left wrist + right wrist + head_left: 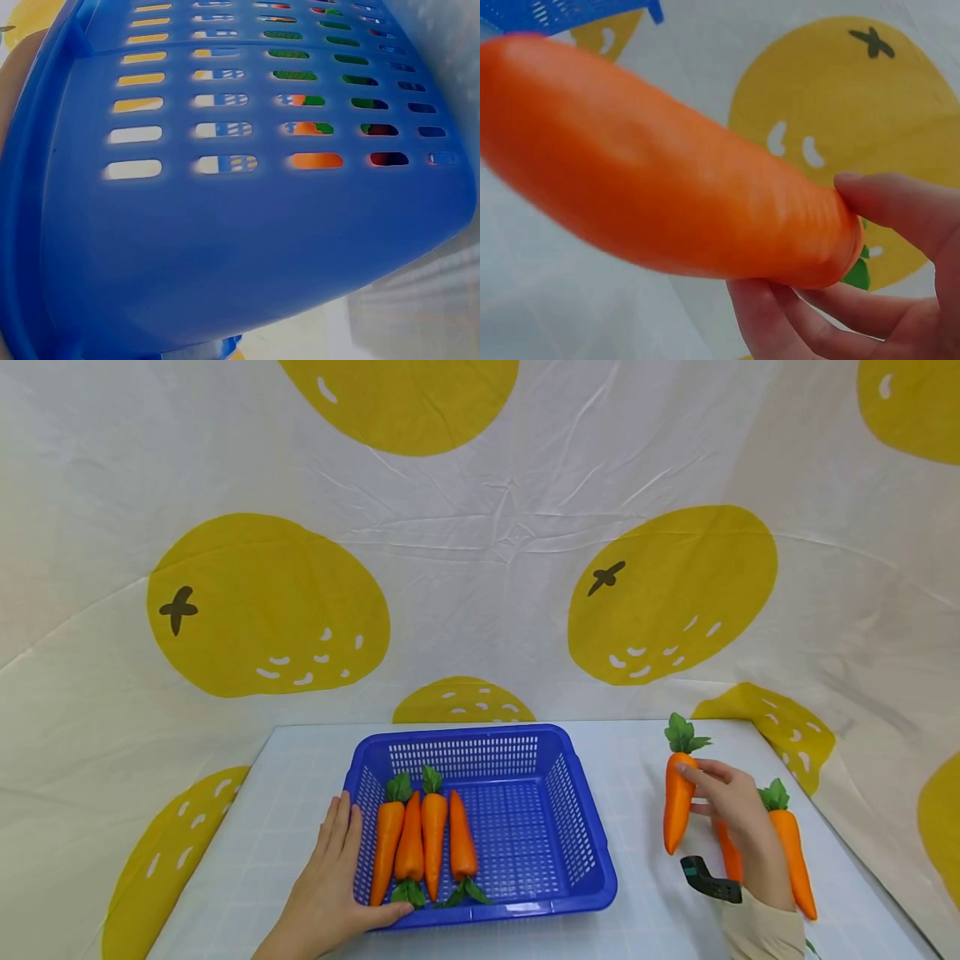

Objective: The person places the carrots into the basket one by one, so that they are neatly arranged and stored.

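A blue plastic basket (555,906) stands on the table with several orange carrots (433,843) side by side in its left half, their green tops pointing alternately away and toward me. My left hand (330,877) rests on its front left corner, fingers extended along the left rim and thumb lying over the front rim. To the right of the basket, my right hand (731,802) pinches a carrot (678,802) near its leafy end, above the table. The right wrist view shows this carrot (667,172) between thumb and fingers, tip pointing left.
Another carrot (793,860) lies right of my right hand, and one more (729,852) is partly hidden under that hand. A bit of green leaf shows at the bottom edge. Behind the table (300,760) hangs a white cloth (480,610) with yellow fruit prints.
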Demonstrator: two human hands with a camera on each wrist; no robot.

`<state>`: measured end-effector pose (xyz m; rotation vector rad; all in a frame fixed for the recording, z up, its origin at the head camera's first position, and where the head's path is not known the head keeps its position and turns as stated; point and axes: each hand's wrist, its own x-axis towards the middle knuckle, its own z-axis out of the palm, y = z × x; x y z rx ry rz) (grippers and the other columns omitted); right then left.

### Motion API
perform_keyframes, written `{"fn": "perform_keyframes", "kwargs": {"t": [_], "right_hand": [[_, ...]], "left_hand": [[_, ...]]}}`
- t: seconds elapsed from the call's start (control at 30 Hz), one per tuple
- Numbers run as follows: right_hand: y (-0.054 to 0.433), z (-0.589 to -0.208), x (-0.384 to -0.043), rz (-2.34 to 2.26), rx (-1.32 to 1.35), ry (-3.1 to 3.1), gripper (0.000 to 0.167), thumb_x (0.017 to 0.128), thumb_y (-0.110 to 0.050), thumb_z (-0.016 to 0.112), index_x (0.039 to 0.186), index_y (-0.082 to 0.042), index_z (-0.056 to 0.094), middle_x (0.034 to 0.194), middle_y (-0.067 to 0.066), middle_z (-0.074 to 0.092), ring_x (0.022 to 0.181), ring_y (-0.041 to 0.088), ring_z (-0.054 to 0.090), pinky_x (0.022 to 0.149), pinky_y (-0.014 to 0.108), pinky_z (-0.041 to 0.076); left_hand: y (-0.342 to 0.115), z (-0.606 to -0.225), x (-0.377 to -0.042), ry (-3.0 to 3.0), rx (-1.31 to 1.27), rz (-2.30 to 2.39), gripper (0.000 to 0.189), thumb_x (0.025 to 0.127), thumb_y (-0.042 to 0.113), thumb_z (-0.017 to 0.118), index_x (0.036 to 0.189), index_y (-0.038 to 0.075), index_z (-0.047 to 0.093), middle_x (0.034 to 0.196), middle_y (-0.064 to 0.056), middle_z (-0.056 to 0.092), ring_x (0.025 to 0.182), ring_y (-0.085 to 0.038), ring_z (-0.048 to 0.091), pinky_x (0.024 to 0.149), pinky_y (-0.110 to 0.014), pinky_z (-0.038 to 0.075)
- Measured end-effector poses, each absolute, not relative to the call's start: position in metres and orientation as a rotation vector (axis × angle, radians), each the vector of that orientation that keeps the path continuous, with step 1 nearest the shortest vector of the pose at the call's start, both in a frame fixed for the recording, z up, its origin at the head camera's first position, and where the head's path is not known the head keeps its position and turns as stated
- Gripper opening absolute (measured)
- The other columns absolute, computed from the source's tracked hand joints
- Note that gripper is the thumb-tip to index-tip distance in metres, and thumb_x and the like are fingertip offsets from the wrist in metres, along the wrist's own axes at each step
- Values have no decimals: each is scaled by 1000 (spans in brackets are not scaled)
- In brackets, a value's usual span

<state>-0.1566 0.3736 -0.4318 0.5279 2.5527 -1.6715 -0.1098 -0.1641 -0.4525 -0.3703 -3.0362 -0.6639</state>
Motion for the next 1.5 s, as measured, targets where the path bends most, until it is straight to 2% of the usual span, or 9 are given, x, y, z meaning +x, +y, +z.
{"fn": "perform_keyframes", "kwargs": {"t": [0.1,0.27,0.37,0.43,0.53,0.6,0.67,1.07,1.5], "right_hand": [[372,-428,-157,-1742,490,2553,85,95,-54,57,148,8,34,126,19,54,89,12,61,77,31,59],[368,-422,-156,-1887,398,2524,80,96,-50,58,147,8,37,104,-7,60,86,8,61,76,29,58],[364,-417,-154,-1972,349,2494,75,97,-47,59,145,6,40,99,-14,61,87,7,61,76,27,58],[361,-414,-153,-2043,323,2454,64,97,-44,60,141,1,47,98,-15,62,87,8,61,75,26,58],[355,-409,-151,-2159,274,2383,37,98,-40,60,126,-16,62,98,-13,64,86,9,62,74,26,58],[350,-406,-149,-2234,232,2330,20,99,-36,61,114,-25,67,98,-11,65,86,10,63,74,26,58],[344,-403,-148,-2288,184,2294,12,99,-33,60,107,-30,68,99,-10,66,86,10,64,74,27,58],[307,-385,-139,-2439,-49,2270,16,102,-22,55,111,-20,69,101,-3,67,87,13,67,73,30,59],[265,-351,-148,-2317,-237,2373,24,101,-22,57,119,-6,62,100,2,68,87,18,66,70,35,60]], "left_hand": [[-164,-453,-110,-3032,-373,-662,143,60,82,71,153,-10,15,163,-25,-4,148,-45,1,108,-67,22],[-164,-452,-110,-3034,-372,-663,143,60,82,71,153,-11,15,164,-24,-5,149,-45,1,108,-67,21],[-164,-452,-110,-3039,-368,-665,144,59,82,71,153,-11,14,163,-24,-5,149,-45,0,108,-67,20],[-163,-451,-110,-3046,-362,-669,144,59,82,71,154,-10,14,164,-24,-5,149,-45,0,108,-66,20],[-163,-451,-110,-3057,-339,-694,146,58,82,72,155,-9,11,164,-23,-7,149,-45,-1,108,-66,21],[-162,-450,-110,-3065,-310,-732,148,58,81,74,155,-8,7,164,-22,-10,149,-45,-1,107,-66,22],[-162,-449,-110,-3068,-281,-773,150,57,79,76,155,-7,4,163,-22,-13,148,-45,-2,107,-66,22],[-164,-449,-108,-3051,-284,-736,151,56,81,75,154,-10,4,162,-26,-9,147,-48,1,110,-66,15],[-164,-451,-109,-3037,-305,-740,150,57,79,76,154,-10,5,162,-26,-9,149,-45,-3,110,-66,14]]}}
